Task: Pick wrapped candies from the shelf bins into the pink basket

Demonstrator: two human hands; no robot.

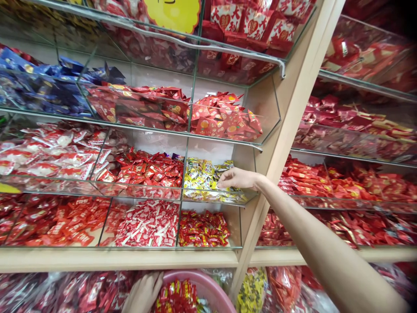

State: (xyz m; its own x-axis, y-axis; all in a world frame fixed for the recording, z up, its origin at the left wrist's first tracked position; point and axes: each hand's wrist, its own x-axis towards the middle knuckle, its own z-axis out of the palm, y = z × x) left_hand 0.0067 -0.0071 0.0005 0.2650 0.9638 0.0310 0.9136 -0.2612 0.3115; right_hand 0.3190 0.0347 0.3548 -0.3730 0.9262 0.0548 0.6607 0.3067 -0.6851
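Observation:
My right hand reaches into a glass-fronted compartment of small yellow-and-white wrapped candies. Its fingers are bent and pressed together at the surface of the candies; whatever lies between the fingertips is hidden. Low in the view, my left hand grips the left rim of a pink basin, its lower part cut off by the frame. Inside the basin lie red-and-yellow wrapped candies, with some paler wrappers at the right.
Red-and-yellow candies fill the compartment below, red candies the one to the left. A wooden upright stands right of my hand. Glass fronts edge the shelves. Bagged candies sit beneath the wooden ledge.

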